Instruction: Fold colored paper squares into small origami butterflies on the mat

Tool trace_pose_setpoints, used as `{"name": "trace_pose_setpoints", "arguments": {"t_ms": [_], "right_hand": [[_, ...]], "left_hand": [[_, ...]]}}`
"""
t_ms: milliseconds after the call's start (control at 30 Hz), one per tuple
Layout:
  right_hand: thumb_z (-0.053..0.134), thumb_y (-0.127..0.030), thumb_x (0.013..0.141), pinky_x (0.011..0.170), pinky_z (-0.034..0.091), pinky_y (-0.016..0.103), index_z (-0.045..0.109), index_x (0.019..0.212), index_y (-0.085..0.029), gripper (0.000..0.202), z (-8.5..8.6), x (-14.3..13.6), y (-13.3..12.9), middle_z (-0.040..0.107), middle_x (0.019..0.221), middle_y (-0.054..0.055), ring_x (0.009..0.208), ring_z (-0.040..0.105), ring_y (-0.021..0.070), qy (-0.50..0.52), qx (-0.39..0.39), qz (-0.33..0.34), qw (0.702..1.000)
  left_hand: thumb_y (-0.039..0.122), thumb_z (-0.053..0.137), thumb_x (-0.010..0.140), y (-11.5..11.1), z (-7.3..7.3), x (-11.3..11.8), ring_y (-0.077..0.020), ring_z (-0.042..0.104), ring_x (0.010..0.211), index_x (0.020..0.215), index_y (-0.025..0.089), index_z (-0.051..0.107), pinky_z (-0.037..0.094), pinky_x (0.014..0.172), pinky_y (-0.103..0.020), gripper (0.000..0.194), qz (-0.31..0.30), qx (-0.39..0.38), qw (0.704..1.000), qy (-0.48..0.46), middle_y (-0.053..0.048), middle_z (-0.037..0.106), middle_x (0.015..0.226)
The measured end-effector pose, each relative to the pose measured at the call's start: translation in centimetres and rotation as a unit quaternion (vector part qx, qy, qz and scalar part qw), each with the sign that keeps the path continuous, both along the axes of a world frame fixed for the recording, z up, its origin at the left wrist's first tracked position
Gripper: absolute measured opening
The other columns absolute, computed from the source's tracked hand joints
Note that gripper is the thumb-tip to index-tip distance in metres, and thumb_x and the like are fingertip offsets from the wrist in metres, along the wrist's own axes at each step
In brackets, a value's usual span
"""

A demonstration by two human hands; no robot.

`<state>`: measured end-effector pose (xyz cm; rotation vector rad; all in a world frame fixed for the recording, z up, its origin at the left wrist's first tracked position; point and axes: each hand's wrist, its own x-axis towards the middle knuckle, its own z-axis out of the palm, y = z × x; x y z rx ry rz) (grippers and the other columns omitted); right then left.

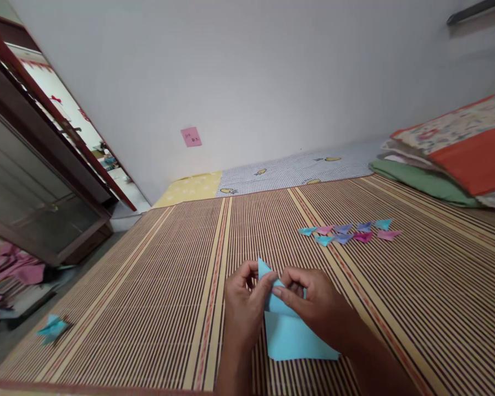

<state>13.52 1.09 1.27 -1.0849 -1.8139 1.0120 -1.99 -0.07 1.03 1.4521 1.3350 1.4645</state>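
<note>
Between my two hands is a light blue sheet of folding paper [284,305], partly folded, with a pointed corner sticking up. My left hand [247,291] pinches it on the left, thumb across the front near the fold. From the right, my right hand [309,297] grips the folded edge between thumb and curled fingers. Below the hands lies a flat light blue paper [299,340] on the striped mat; whether it is a separate sheet I cannot tell. Two rows of small folded paper pieces [344,238], in blue, purple and pink, lie farther off to the right.
The woven mat [169,297] fills the foreground. A blue folded paper figure [53,329] sits near its left edge. Folded bedding [457,148] is piled at the right. A pink note [191,137] is stuck on the wall, and a door [45,154] stands at the left.
</note>
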Motion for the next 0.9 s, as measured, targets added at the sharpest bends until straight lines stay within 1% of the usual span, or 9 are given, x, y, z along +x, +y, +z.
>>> {"name": "trace_pose_setpoints", "arguments": {"t_ms": [133, 267, 367, 433, 467, 567, 667, 800, 900], "right_hand": [[0.061, -0.027, 0.088, 0.055, 0.028, 0.028, 0.047, 0.063, -0.021, 0.030, -0.1, -0.3, -0.1, 0.044, 0.059, -0.006, 0.058, 0.042, 0.0124, -0.008, 0.010, -0.001, 1.000], [0.061, -0.031, 0.089, 0.054, 0.030, 0.027, 0.051, 0.064, -0.020, 0.029, 0.1, -0.3, 0.1, 0.045, 0.060, -0.005, 0.058, 0.044, 0.0127, 0.030, -0.009, 0.005, 1.000], [0.062, -0.038, 0.089, 0.052, 0.032, 0.026, 0.052, 0.064, -0.021, 0.032, -0.1, -0.2, 0.5, 0.043, 0.058, -0.005, 0.056, 0.043, 0.0130, 0.081, -0.019, -0.039, 0.996], [0.064, -0.042, 0.089, 0.052, 0.034, 0.026, 0.054, 0.066, -0.020, 0.032, -0.4, -0.2, 0.8, 0.045, 0.059, -0.005, 0.056, 0.044, 0.0133, 0.117, -0.017, -0.084, 0.989], [0.064, -0.043, 0.088, 0.053, 0.035, 0.026, 0.055, 0.067, -0.020, 0.032, -0.6, -0.3, 0.9, 0.047, 0.060, -0.004, 0.057, 0.045, 0.0134, 0.133, -0.014, -0.103, 0.986], [0.065, -0.043, 0.089, 0.051, 0.035, 0.025, 0.053, 0.067, -0.021, 0.034, -0.8, -0.5, 0.9, 0.046, 0.059, -0.004, 0.056, 0.044, 0.0130, 0.158, -0.010, -0.129, 0.979], [0.064, -0.042, 0.089, 0.050, 0.033, 0.024, 0.052, 0.064, -0.020, 0.035, -0.6, -0.4, 0.8, 0.043, 0.057, -0.005, 0.054, 0.042, 0.0124, 0.152, -0.020, -0.110, 0.982], [0.066, -0.039, 0.088, 0.052, 0.038, 0.024, 0.063, 0.075, -0.018, 0.025, 0.0, 0.0, 0.9, 0.051, 0.063, -0.003, 0.058, 0.047, 0.0133, 0.166, -0.040, -0.063, 0.983], [0.069, -0.039, 0.087, 0.056, 0.043, 0.025, 0.065, 0.081, -0.018, 0.022, 0.0, 0.3, 1.0, 0.056, 0.068, -0.002, 0.062, 0.051, 0.0143, 0.200, -0.053, -0.061, 0.977]], "left_hand": [[0.041, 0.063, 0.093, 0.0, -0.1, -0.4, -0.0130, 0.047, 0.060, 0.068, 0.018, 0.062, 0.036, 0.055, -0.024, 0.033, 0.012, 0.002, 1.000, 0.020, 0.002, 0.053, 0.063], [0.050, 0.054, 0.097, 0.1, 0.1, -0.7, -0.0137, 0.051, 0.061, 0.075, 0.017, 0.067, 0.040, 0.056, -0.024, 0.042, -0.027, -0.019, 0.997, -0.072, 0.000, 0.058, 0.066], [0.047, 0.073, 0.085, 0.2, 0.2, -0.6, -0.0152, 0.059, 0.070, 0.090, 0.017, 0.071, 0.047, 0.065, -0.025, 0.030, -0.087, -0.046, 0.984, -0.146, -0.002, 0.068, 0.078], [0.037, 0.085, 0.072, 0.4, -0.2, -0.1, -0.0153, 0.062, 0.073, 0.092, 0.017, 0.070, 0.049, 0.068, -0.025, 0.032, -0.103, -0.064, 0.978, -0.172, -0.003, 0.070, 0.083], [0.034, 0.087, 0.070, 0.5, -0.5, 0.2, -0.0143, 0.061, 0.071, 0.089, 0.017, 0.070, 0.049, 0.066, -0.024, 0.031, -0.094, -0.073, 0.976, -0.183, -0.002, 0.069, 0.080], [0.038, 0.084, 0.074, 0.7, -1.7, 1.1, -0.0112, 0.055, 0.059, 0.083, 0.016, 0.070, 0.044, 0.057, -0.021, 0.028, -0.045, -0.090, 0.969, -0.226, 0.001, 0.064, 0.068], [0.042, 0.082, 0.077, 0.8, -2.4, 1.5, -0.0101, 0.052, 0.056, 0.080, 0.015, 0.067, 0.041, 0.054, -0.021, 0.031, -0.040, -0.092, 0.956, -0.276, 0.002, 0.059, 0.064], [0.041, 0.080, 0.080, 0.5, -1.9, 1.3, -0.0096, 0.049, 0.057, 0.077, 0.015, 0.066, 0.040, 0.055, -0.020, 0.029, -0.057, -0.088, 0.965, -0.240, 0.003, 0.058, 0.065], [0.041, 0.078, 0.082, 0.3, -1.3, 1.2, -0.0096, 0.046, 0.058, 0.075, 0.015, 0.064, 0.039, 0.055, -0.020, 0.030, -0.060, -0.084, 0.978, -0.184, 0.003, 0.055, 0.064]]}}
